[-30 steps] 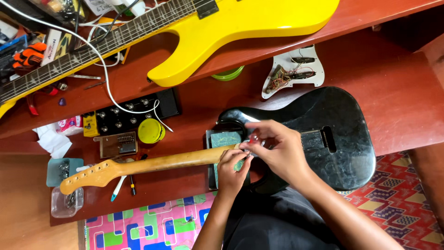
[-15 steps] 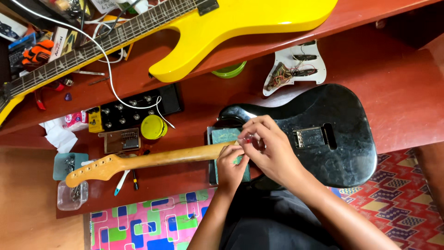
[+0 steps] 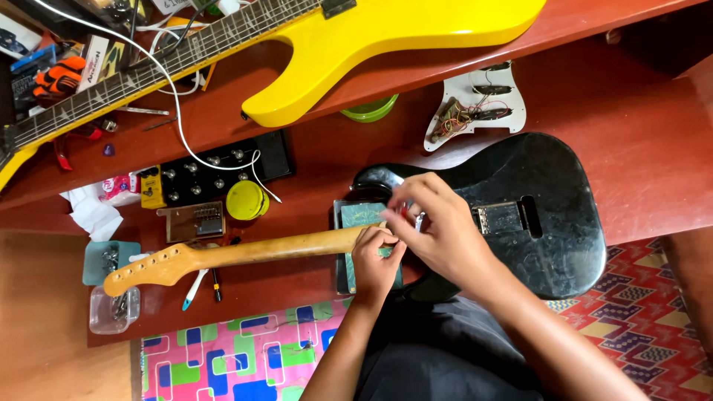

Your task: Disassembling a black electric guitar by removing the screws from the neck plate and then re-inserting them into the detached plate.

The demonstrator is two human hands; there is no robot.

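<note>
Far left of the fingers: tray point(image 3: 99, 261) of small metal parts, clear box point(image 3: 111, 310) below it, white tissue point(image 3: 90, 213) above.

Headstock point(image 3: 152, 267) lies beside these; no tuners visible, no strings. A pen point(image 3: 194, 287) and a small screwdriver point(image 3: 216, 284) lie just under the neck point(image 3: 282, 249).

Above the neck: bridge plate point(image 3: 194, 221), black pedal unit point(image 3: 215, 172), yellow disc point(image 3: 247, 200). Further up: yellow guitar point(image 3: 386, 33) across the upper shelf, white cable point(image 3: 171, 89) draped over its neck.

Left hand point(image 3: 375, 263): fingers curled shut around the heel end of the neck, pressing it at the joint. A greenish pad point(image 3: 356, 217) lies under the joint.

Right hand point(image 3: 445, 230): fingertips pinched together just past the left fingers, at the neck pocket. A small reddish thing shows between them; cannot tell what it is.

Right of the fingers: black body point(image 3: 553, 223), bridge point(image 3: 501, 217) mounted, cavities open. Loose pickguard point(image 3: 479, 104) with pickups and wiring lies above the body, apart from it.

Status, judged: neck seated at the body, joint being worked. Left: pickguard, tuners, strings not fitted.
</note>
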